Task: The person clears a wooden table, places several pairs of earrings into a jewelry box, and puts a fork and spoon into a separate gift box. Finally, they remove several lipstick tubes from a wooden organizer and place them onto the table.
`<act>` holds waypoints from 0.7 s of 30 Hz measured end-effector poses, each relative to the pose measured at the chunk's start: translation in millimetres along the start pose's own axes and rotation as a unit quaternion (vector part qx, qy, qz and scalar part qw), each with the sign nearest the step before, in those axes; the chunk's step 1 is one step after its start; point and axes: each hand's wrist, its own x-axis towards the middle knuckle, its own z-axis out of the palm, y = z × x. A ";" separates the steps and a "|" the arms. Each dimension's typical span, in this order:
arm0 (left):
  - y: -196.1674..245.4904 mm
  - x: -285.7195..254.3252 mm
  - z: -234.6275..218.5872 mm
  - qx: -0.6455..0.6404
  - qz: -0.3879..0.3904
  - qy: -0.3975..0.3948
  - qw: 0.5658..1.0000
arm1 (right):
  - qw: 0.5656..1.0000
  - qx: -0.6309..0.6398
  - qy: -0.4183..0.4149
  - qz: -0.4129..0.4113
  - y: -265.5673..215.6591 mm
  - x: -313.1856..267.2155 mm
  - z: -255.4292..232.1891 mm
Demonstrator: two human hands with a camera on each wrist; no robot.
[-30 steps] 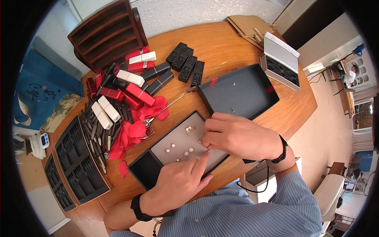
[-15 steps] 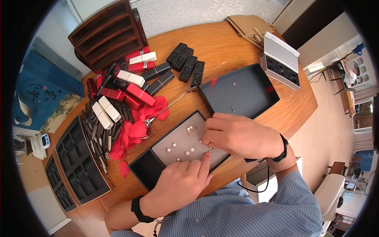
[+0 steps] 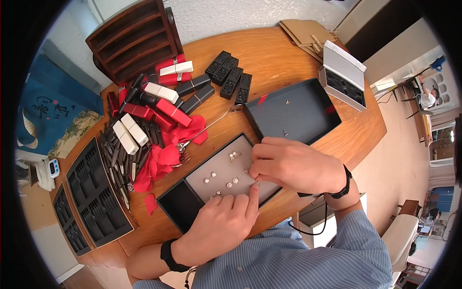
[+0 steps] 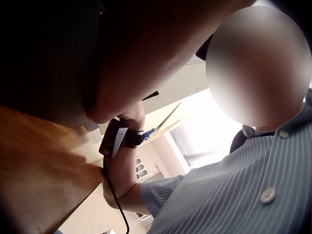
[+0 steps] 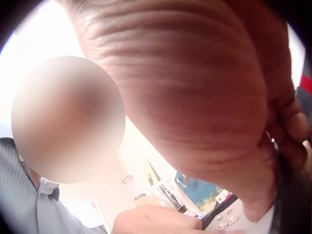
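Observation:
A shallow black box with a grey lining [image 3: 199, 176] lies in front of me, holding pearl earrings. One pair [image 3: 232, 183] sits mid-lining, another pair [image 3: 210, 178] to its left, and a cluster [image 3: 235, 156] higher up. My right hand [image 3: 301, 166] is over the box's right side, thumb and fingers curled together round a small piece of jewellery [image 3: 257, 182], largely hidden by the fingers. My left hand [image 3: 219, 224] reaches over the near edge, its straight index finger touching that piece. In the right wrist view, the right palm [image 5: 185, 97] fills most of the picture.
Behind the box stands a larger black tray [image 3: 293, 115] with two tiny pieces. Leftward lie red cloth [image 3: 161, 166], red cases [image 3: 173, 113], white cases [image 3: 126, 139] and many dark slim items. A long-handled metal utensil [image 3: 211, 124] lies between. An open white box [image 3: 342, 74] stands far right.
My left index fingertip has shifted slightly right and up, against the small piece, and the left thumb has drawn in. The right hand stays nearly where it was.

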 end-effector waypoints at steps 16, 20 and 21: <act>2.2 -0.4 3.1 0.002 0.000 -0.039 0.999 | 1.000 -0.027 -0.011 -0.007 -5.3 0.7 -1.2; 3.3 1.1 -0.8 0.019 0.037 -0.052 0.998 | 1.000 -0.024 -0.010 -0.006 -4.9 0.2 -1.9; 4.8 0.8 1.3 -0.005 0.012 -0.040 0.999 | 1.000 -0.019 -0.006 -0.007 -4.9 -0.2 -1.8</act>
